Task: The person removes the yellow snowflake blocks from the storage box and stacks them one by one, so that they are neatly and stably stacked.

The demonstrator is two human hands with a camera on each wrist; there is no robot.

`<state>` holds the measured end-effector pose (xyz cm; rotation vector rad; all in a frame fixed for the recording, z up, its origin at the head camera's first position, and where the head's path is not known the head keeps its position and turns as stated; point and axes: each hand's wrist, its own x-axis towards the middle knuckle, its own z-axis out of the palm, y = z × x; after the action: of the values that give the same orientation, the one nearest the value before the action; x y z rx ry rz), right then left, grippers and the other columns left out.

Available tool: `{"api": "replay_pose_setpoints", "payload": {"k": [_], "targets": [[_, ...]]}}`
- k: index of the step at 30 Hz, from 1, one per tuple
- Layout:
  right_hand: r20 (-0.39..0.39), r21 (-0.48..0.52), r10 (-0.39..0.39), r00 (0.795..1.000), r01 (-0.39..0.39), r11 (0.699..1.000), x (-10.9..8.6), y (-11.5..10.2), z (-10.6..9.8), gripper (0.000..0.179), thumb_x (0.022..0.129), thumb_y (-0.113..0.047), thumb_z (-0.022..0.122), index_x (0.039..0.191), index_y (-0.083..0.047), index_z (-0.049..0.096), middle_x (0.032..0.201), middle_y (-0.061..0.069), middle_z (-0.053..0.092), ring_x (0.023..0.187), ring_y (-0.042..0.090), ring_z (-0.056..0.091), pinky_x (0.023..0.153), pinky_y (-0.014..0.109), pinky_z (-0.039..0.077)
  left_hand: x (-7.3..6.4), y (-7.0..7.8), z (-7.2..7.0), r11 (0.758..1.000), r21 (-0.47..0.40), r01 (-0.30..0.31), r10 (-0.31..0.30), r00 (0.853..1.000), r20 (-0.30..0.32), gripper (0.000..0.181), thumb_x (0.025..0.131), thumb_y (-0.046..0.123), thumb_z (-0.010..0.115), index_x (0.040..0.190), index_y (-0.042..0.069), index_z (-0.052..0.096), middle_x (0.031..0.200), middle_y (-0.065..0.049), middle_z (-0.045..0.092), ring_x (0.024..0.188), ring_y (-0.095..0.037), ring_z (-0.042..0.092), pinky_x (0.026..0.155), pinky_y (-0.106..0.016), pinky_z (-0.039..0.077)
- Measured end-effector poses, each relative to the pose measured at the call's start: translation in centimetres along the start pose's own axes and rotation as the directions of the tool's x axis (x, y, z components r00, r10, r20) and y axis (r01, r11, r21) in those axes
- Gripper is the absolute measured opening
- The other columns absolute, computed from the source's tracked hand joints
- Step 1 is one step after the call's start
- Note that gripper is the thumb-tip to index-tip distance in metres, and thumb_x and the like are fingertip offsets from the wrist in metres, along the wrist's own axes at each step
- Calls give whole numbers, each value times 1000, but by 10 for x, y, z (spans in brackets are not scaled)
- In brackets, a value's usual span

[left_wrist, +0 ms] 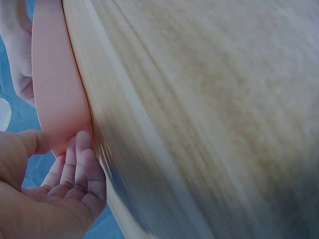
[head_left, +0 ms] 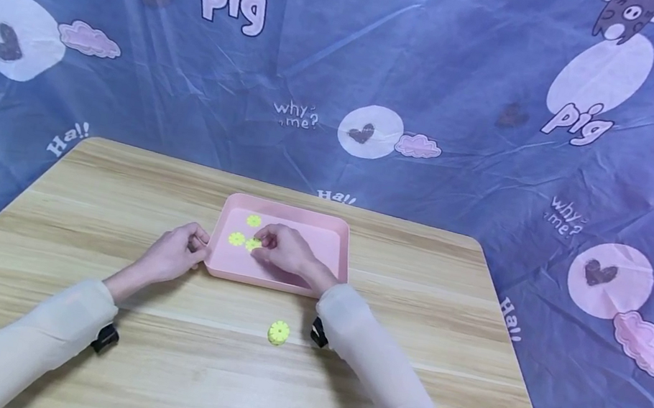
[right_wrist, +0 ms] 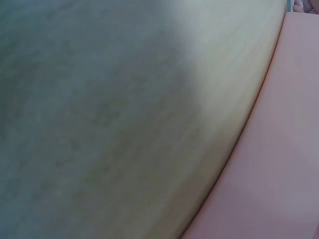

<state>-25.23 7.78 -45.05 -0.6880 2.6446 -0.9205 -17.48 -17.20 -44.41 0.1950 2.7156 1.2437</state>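
A pink rectangular tray (head_left: 311,292) lies on the table. Inside its left part are a few yellow-green flower-shaped pieces: one piece (head_left: 254,220) toward the back, another piece (head_left: 236,238) at the left. My right hand (head_left: 286,249) reaches over the tray's front and pinches a third piece (head_left: 250,244) between thumb and fingertips, low over the tray floor. My left hand (head_left: 176,254) is at the front left corner. In the left wrist view, its loosely bent fingers (left_wrist: 75,169) touch the tray's outer wall (left_wrist: 57,74). The right wrist view does not show the right hand's fingers.
A small stack of the same flower-shaped pieces (head_left: 279,332) stands on the wooden table (head_left: 192,370) in front of the tray. A blue printed cloth (head_left: 331,30) hangs behind the table and along its sides.
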Motion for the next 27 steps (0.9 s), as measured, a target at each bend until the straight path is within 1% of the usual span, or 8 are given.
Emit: {"api": "replay_pose_setpoints", "payload": {"k": [8, 13, 20, 27], "targets": [[7, -86, 6, 1000, -6, 996, -2, -7, -1, 26, 93, -26, 80, 116, -13, 76, 98, 1, 73, 87, 9, 61, 86, 25, 49, -6, 5, 2, 1000, -9, 17, -17, 1000, 2, 24, 101, 12, 62, 119, -4, 61, 94, -11, 71, 73, -15, 68, 82, -32, 49], [15, -108, 17, 1000, -15, 994, -4, -9, -1, 25, 94, -24, 80, 116, -13, 76, 96, 0, 72, 86, 9, 59, 85, 25, 47, -10, 7, 3, 1000, -3, 19, -19, 1000, 2, 24, 101, 13, 62, 119, -3, 61, 93, -10, 72, 74, -15, 68, 83, -33, 48], [21, -105, 6, 1000, -4, 994, -8, -8, -3, 24, 92, -20, 82, 113, -12, 74, 100, 2, 73, 91, 11, 62, 91, 26, 50, -12, 8, 4, 1000, 5, 24, -24, 1000, -1, 24, 101, 13, 63, 118, -3, 61, 93, -10, 72, 74, -14, 67, 84, -35, 49], [33, -43, -10, 999, 11, 999, -14, -6, -5, 22, 92, -15, 81, 112, -11, 73, 102, 5, 75, 94, 12, 66, 93, 26, 51, -13, 9, 5, 999, 11, 30, -30, 1000, -7, 23, 100, 13, 62, 118, -3, 61, 91, -9, 72, 73, -14, 67, 85, -36, 49]]}}
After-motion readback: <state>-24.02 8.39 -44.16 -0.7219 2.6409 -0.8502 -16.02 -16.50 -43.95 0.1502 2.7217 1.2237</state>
